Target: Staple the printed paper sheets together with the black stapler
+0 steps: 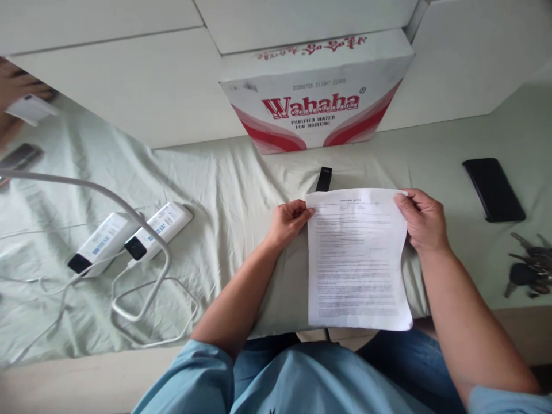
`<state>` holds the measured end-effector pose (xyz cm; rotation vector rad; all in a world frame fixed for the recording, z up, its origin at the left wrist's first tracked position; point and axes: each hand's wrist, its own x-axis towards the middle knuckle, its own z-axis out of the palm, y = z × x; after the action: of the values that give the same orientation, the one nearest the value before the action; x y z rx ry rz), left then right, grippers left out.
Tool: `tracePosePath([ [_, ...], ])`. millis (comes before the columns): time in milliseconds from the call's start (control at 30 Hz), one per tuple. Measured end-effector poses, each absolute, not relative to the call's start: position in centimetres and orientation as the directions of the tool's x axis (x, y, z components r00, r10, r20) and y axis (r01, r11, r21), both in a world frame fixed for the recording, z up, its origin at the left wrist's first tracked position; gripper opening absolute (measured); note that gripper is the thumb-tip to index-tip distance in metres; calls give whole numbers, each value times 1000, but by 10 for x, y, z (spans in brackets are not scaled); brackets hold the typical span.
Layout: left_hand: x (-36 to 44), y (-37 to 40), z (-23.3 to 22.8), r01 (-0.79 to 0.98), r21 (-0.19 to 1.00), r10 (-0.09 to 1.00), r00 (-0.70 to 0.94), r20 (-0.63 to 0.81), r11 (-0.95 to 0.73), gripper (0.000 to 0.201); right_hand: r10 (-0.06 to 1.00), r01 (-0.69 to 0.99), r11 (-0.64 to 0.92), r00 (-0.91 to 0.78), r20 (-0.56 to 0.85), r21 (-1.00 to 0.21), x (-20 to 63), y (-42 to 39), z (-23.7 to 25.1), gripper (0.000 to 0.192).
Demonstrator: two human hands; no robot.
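Two hands are holding one printed sheet of paper [357, 259] by its top corners. The left hand [288, 222] is pinching the upper left corner, fingers curled shut on the edge; the right hand [422, 219] is gripping the upper right corner, thumb on top, fingers closed behind the sheet. The paper is lying flat over the pale green cloth [224, 190] covering the bed, its lower edge hanging past the bed's front edge above the person's lap.

Just beyond the top of the sheet a small black stick-like device [324, 179] is lying on the cloth, and behind it a Wahaha water carton [317, 98] is standing against the wall. To the right, well apart, a black phone [494, 189] is lying face down, with a bunch of keys [528, 270] near it. On the left, two white power banks [129, 236] are lying side by side with white cables [146, 293] looping around them. At the far left edge another person's hand [15, 86] is holding a white phone.
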<state>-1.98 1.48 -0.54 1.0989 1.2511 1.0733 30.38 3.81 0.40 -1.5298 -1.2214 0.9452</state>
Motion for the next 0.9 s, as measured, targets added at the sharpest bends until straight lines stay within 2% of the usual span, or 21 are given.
tracePosePath([
  [133, -17, 18, -11, -50, 992, 986, -117, -121, 115, 68, 982, 68, -145, 128, -135, -987, 305, 37, 9, 57],
  [233, -17, 19, -14, -105, 990, 978, -177, -109, 91, 68, 974, 97, -225, 49, -221, -970, 312, 35, 8, 59],
  [300, -17, 19, -13, -134, 987, 979, -170, -113, 91, 63, 982, 201, -182, 88, -167, -963, 318, 36, 4, 50],
  [367, -18, 18, -12, -164, 981, 980, -149, -131, 107, 59, 989, 311, -97, 137, -56, -945, 324, 37, 0, 42],
  [467, -18, 17, -10, -212, 969, 979, -136, -153, 122, 53, 986, 388, -15, 159, 50, -921, 331, 40, -3, 39],
  [633, -17, 16, -11, -204, 974, 984, -124, -129, 102, 51, 983, 319, 21, 166, 77, -948, 330, 41, -6, 38],
  [900, -17, 16, -12, -165, 983, 984, -141, -109, 85, 56, 990, 301, -26, 141, 18, -953, 325, 39, -10, 43],
])
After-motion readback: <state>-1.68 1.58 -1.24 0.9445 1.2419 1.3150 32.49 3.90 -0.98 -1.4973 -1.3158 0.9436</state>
